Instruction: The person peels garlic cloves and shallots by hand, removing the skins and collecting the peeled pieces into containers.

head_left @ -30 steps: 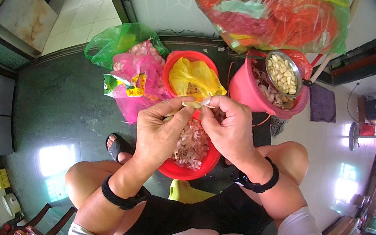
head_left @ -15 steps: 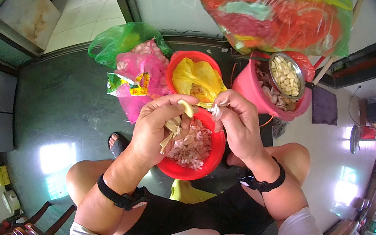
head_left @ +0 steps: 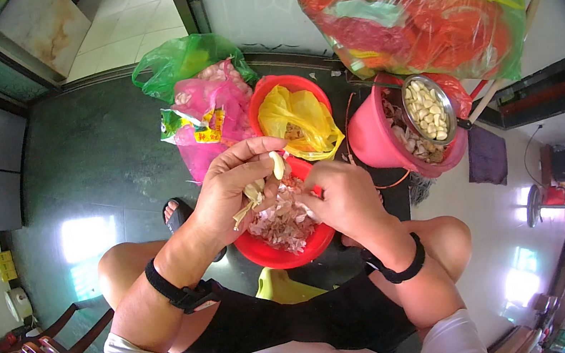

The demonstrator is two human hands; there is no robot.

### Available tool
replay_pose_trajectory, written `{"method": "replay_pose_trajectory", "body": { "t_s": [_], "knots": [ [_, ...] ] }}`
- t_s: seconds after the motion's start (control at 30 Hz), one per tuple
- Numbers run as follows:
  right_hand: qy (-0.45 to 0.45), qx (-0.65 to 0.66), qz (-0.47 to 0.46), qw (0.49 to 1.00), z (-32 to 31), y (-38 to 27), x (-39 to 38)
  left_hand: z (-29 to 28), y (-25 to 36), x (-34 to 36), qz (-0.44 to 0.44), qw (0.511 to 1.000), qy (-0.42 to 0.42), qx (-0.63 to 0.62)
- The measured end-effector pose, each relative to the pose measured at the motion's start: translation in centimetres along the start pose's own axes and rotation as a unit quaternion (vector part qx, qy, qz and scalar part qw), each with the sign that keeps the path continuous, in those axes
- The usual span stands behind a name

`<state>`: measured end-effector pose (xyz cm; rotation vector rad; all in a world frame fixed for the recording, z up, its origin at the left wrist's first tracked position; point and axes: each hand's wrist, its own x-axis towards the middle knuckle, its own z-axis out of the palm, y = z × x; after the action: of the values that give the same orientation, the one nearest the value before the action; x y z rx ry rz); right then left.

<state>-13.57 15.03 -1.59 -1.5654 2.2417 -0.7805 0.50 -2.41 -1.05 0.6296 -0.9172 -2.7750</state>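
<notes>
My left hand (head_left: 229, 184) pinches a peeled garlic clove (head_left: 278, 165) between thumb and forefinger. Lower in the same hand sits part of a garlic bulb (head_left: 254, 193) with its dry stem sticking out. My right hand (head_left: 347, 196) is over the right side of a red basin (head_left: 250, 253), back of the hand up and fingers curled down; its fingertips are hidden, so whatever they hold does not show. Loose garlic skins (head_left: 286, 226) fill the basin between my knees.
Beyond stand a pink net bag of garlic (head_left: 215, 106) and a red bucket (head_left: 275, 85) lined with a yellow bag (head_left: 296, 120). At right, a metal bowl of peeled cloves (head_left: 430, 111) rests on a pink bucket (head_left: 370, 135). A large bag of plastic bags (head_left: 418, 13) hangs above.
My right hand has turned knuckles-up and moved down toward the basin; the white skin it pinched is out of sight. My left hand keeps the clove, now tilted more upright.
</notes>
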Motion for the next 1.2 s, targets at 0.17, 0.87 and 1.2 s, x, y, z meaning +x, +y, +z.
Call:
{"method": "replay_pose_trajectory", "body": {
  "t_s": [0.17,0.87,1.2],
  "knots": [
    [0.184,0.128,-0.067,0.972,-1.6,-2.4,0.1,0.6,-0.5,0.0,-0.008,1.000,0.005,-0.004],
    [0.190,0.089,-0.079,0.975,-1.4,-0.1,0.7,1.3,-0.9,-0.4,-0.034,0.999,-0.012,0.015],
    [0.084,0.163,0.057,0.981,1.2,0.5,-1.2,1.4,-3.5,1.1,0.000,0.938,0.080,0.336]
  ]
}}
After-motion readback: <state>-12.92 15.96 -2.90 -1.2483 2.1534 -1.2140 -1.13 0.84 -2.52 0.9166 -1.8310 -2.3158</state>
